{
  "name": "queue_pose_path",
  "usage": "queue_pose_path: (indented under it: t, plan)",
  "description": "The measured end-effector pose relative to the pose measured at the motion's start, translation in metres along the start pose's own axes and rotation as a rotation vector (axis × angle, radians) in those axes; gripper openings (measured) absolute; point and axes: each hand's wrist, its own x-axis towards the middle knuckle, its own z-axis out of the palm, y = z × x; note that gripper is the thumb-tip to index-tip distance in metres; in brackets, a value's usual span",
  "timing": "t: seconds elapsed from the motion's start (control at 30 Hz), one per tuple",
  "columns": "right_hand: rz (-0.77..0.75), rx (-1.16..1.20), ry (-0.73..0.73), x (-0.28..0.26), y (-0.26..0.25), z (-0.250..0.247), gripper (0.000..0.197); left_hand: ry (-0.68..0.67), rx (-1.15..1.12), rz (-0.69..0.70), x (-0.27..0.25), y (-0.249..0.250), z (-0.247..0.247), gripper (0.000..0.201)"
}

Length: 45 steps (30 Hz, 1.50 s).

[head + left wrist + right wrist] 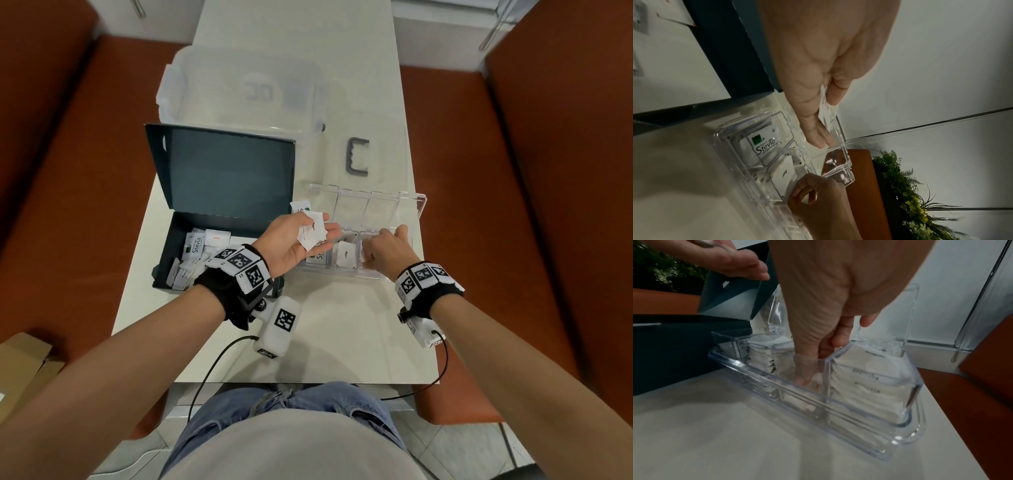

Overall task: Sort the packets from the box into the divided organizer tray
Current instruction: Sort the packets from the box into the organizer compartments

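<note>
Several white packets fanned in left hand | right hand fingers curled inside clear tray

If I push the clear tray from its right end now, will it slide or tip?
The clear tray would probably slide, not tip: it sits flat and low on the smooth table. The packets stacked inside add some weight low down. The right hand, reaching into a compartment, may also steady it.
</note>
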Motion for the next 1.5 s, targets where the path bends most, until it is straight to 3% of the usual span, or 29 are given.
queue_pose_path:
  t: [0.43,1.5]
  plan:
    - [-0.053,-0.162,0.054,0.007,0.002,0.009,0.026,-0.008,-0.015,-0.003,0.0,-0.001,0.0,0.036]
    - [-0.05,-0.113,0.051,0.001,0.0,0.005,0.032,-0.017,-0.015,-0.005,0.001,-0.002,0.0,0.036]
